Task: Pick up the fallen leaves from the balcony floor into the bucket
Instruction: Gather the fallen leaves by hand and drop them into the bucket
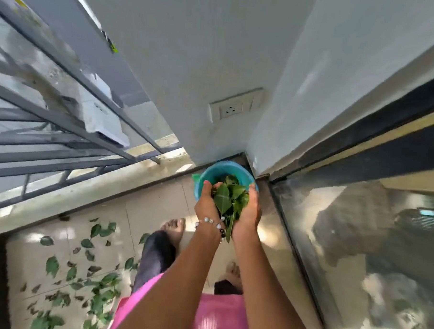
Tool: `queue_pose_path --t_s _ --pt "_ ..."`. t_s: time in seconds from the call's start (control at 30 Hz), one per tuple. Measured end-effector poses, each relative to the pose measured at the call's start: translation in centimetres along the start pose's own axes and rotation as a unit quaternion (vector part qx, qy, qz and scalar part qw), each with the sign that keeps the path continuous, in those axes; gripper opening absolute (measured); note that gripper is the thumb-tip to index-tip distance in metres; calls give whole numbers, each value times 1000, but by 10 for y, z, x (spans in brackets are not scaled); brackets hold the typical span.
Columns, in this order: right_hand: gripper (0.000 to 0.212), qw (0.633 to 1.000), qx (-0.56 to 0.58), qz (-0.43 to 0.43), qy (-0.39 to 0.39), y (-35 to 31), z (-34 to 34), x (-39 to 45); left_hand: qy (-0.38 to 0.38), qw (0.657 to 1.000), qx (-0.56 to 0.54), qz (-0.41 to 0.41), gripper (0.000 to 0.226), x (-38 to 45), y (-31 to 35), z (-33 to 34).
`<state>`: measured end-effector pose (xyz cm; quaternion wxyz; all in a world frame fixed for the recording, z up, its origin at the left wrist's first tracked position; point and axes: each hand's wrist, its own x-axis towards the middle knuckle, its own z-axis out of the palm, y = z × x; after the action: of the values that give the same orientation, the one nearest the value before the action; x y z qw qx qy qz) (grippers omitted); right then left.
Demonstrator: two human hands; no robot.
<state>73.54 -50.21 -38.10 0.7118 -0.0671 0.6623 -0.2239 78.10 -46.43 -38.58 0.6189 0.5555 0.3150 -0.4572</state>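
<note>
A blue bucket (212, 171) stands on the balcony floor in the corner where the white wall meets the glass door. Some green leaves lie inside it. My left hand (205, 202) and my right hand (250, 208) are cupped together just above the bucket's near rim. Between them they hold a bunch of green leaves (228, 201), with a few leaf tips hanging down between my wrists. Many more fallen leaves (86, 278) are scattered over the tiles at the lower left.
A grey metal railing (63, 122) runs along the left above a concrete kerb. A glass sliding door (369, 245) fills the right. A wall socket (234, 108) sits above the bucket. My bare feet (174, 228) stand on the tiles.
</note>
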Motion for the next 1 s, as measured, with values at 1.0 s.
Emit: queue_pose_path --t_s 1.0 --pt "36 970 181 -88 136 -13 -29 -153 -125 848 514 21 37 -120 88 -8"
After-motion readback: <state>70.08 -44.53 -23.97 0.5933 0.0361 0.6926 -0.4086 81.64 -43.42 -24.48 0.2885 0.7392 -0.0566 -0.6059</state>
